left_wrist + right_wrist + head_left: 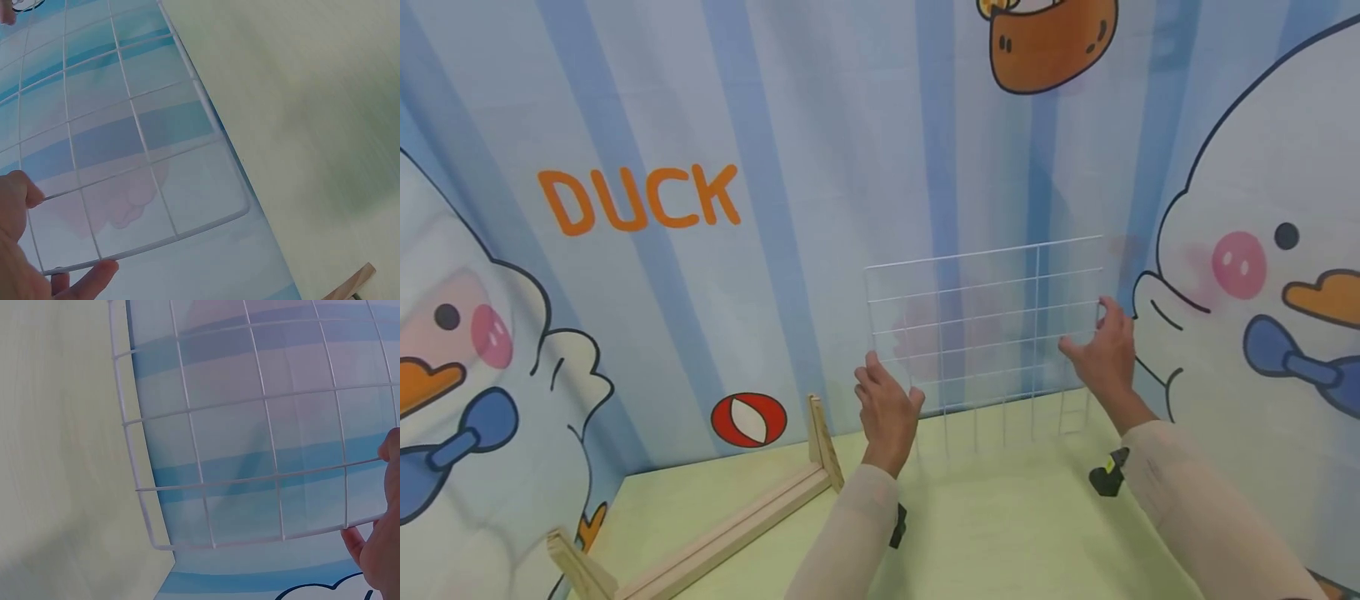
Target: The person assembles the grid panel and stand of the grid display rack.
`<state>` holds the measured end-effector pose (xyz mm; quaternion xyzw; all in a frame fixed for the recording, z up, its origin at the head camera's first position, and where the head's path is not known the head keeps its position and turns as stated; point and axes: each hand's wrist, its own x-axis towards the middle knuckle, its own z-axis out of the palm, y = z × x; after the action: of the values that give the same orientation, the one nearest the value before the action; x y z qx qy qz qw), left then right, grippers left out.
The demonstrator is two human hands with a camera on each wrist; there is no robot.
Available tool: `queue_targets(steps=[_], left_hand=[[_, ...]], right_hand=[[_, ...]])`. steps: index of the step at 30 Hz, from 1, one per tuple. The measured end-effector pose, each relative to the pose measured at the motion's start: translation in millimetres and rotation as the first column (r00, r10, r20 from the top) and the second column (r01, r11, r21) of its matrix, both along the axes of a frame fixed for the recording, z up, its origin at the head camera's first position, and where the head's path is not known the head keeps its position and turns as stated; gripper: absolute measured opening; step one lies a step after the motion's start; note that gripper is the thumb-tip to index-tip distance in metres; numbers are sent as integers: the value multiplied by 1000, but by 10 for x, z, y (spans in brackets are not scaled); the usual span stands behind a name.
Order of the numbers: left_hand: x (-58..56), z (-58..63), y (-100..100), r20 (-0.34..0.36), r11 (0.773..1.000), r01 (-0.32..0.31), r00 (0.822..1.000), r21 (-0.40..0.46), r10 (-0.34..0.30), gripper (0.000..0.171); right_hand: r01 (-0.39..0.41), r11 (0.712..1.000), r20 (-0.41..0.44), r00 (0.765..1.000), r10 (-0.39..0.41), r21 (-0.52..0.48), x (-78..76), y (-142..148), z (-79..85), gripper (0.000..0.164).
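Note:
A white wire grid panel (1037, 310) stands roughly upright in front of the printed backdrop, held at both sides. My left hand (887, 412) grips its left edge; in the left wrist view, the fingers of the left hand (15, 250) curl round the edge wire while the thumb lies at a cross wire. On the opposite edge, a little higher, my right hand (1105, 354) holds the panel with thumb and fingers. The right wrist view shows the right hand (381, 550) with a fingertip under the edge wire. Lower wires of the panel overlap the tabletop in the head view.
A wooden frame (737, 521) with upright end pieces lies on the pale green table (1000, 525), left of my left arm. Behind the table hangs a blue striped backdrop (842, 167) with printed ducks. A black device (1105, 477) shows under the right wrist.

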<state>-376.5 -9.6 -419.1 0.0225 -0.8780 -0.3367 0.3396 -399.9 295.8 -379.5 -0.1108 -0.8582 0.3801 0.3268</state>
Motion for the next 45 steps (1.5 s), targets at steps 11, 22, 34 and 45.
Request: queue_targets(steps=[11, 22, 34, 45], left_hand=[[-48, -6, 40, -109, 999, -35, 993, -4, 35, 87], [-70, 104, 46, -117, 1000, -22, 993, 7, 23, 87], [-84, 136, 59, -86, 999, -16, 996, 43, 19, 87], [-72, 86, 93, -80, 1000, -6, 997, 25, 8, 88]], right_hand=[[10, 999, -63, 998, -13, -40, -7, -39, 37, 87], [42, 999, -155, 987, -43, -10, 70, -265, 88, 85], [-31, 929, -341, 925, 167, 370, 92, -633, 0, 79], [0, 846, -262, 951, 165, 534, 131, -957, 35, 83]])
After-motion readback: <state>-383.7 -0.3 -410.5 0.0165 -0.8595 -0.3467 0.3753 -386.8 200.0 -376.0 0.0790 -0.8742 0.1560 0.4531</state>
